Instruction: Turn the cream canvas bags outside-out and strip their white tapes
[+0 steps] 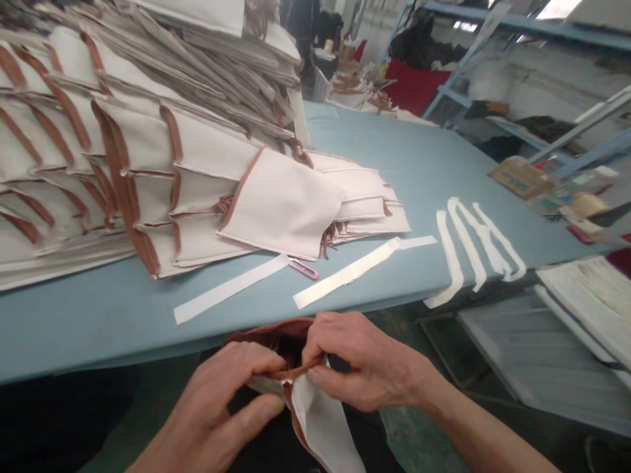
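While left hand (pixel 217 407) and right hand (pixel 365 368) clamp brown-trimmed fabric (pixel 320 427), canvas stack (pixel 148 131) crowds table (pixel 434 164), white strips (pixel 345 272)

Cream bag (pixel 320 420) with brown trim, pale blue table (pixel 434 171), seemingly pink clip (pixel 303 268).

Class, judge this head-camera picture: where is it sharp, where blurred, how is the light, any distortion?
Head view: soft, even light, faint shadows; the left hand and right hand pinching the fabric piece are fairly sharp; the shelving at far right is smeared; a bright patch at top right is blown out; the blue table slants and its edge looks slightly bowed, as from a wide lens.
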{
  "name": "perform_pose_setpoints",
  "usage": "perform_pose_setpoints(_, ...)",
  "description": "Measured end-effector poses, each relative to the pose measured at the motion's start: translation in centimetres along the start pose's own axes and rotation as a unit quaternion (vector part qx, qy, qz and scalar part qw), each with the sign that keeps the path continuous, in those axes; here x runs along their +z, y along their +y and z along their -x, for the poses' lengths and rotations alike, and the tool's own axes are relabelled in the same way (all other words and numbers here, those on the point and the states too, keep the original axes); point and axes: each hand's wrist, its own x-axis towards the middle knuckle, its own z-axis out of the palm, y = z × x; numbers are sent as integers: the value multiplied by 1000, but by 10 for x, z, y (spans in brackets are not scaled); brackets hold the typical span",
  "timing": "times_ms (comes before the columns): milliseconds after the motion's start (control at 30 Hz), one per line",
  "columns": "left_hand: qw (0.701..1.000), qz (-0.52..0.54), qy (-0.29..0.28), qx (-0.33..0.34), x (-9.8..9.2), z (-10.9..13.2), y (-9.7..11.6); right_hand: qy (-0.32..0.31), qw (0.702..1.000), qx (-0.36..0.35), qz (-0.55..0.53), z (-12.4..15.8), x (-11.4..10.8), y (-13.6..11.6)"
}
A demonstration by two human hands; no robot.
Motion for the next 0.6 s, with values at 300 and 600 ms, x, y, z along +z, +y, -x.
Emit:
perform_pose_setpoints(300,997,-3,-66,42,1,-26,22,-7,995,57,-83,-1,-4,-1)
perform_pose_setpoints(600,998,33,-55,6,11,-18,31,14,982,30,-184,0,26,22)
